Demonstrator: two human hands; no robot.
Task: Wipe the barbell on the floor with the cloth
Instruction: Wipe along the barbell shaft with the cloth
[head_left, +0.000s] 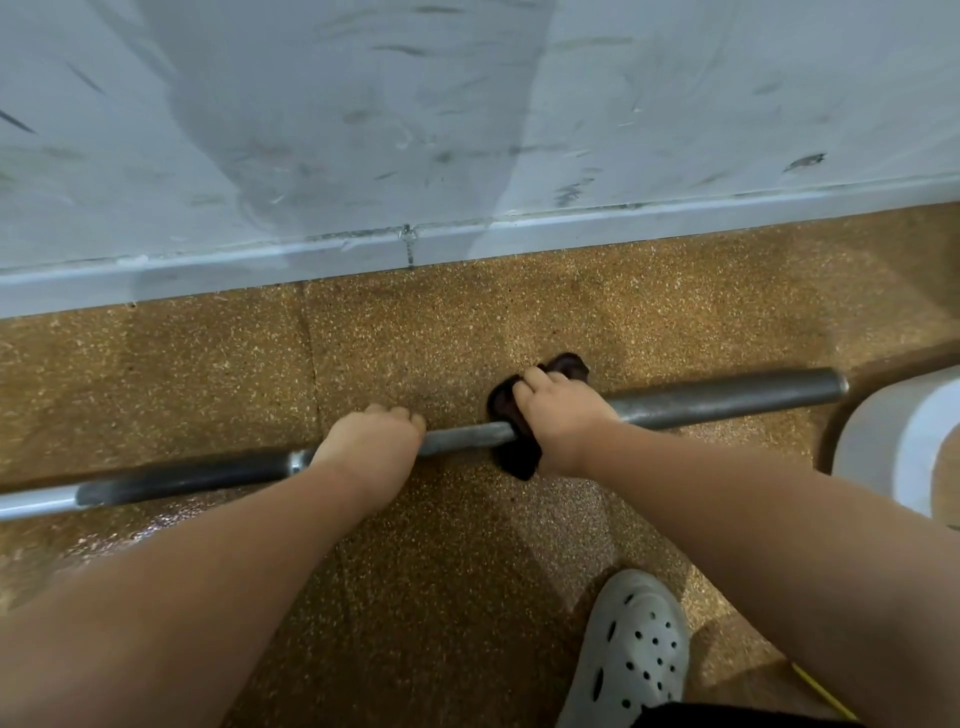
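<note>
Barbell: a grey metal bar that lies along the floor. It runs from the left edge of the view to the right, roughly parallel to the wall. Its thicker right end stops just short of a white object.

Cloth: a dark rag wrapped round the bar where the thin shaft meets the thick right section. One bunched end shows on the far side of my knuckles and a flap hangs on the near side, down to the floor.

Left hand: my fingers are curled over the top of the thin shaft and grip it, left of the cloth. A short length of bare bar shows between my two hands.

Right hand: my fingers are closed round the cloth and clamp it against the bar. I cannot tell where my thumb lies, since it is hidden under the hand.

Floor: brown and speckled, with a seam running from far to near left of my left hand.

Wall: pale and scuffed with dark streaks, on the far side of the bar. A light skirting runs along its foot.

Shoe: a pale clog with holes, near and right of centre, between my forearms.

White object: curved, at the right edge. It is too cropped to name.

Yellow cord: a thin strand on the floor at the near right.
</note>
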